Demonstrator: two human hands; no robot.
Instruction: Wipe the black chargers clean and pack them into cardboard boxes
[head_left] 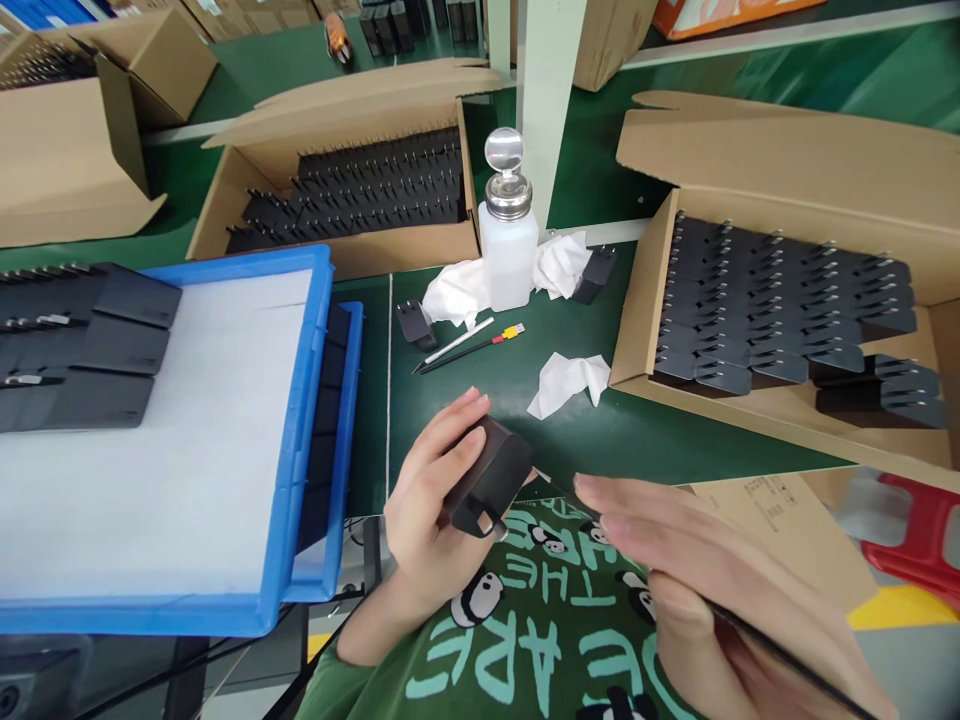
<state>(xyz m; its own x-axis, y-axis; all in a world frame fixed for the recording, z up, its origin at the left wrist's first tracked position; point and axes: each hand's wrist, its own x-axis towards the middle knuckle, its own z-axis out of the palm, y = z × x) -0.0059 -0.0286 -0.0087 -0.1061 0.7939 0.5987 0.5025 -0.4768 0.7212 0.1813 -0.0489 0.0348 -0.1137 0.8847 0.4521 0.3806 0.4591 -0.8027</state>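
My left hand [435, 490] is closed around a black plug-in power adapter [491, 475], with its metal prongs turned down toward me. Between the fingers of my right hand [697, 570] is a thin black stick-like tool [780, 655]. Its narrow pale tip points at the adapter's right side; whether it touches cannot be made out. Beyond my hands lie a white stick [459, 341] and a black cable [469, 350] with a yellow and red USB end. A crumpled white tissue [568, 384] rests on the green table [457, 400].
A white pump bottle [510, 250] stands at the back among tissues and two loose adapters. Open cartons of adapters are at the right [637, 300] and back [405, 250]. Stacked blue trays [274, 520] occupy the left. A white post [547, 100] rises behind the bottle.
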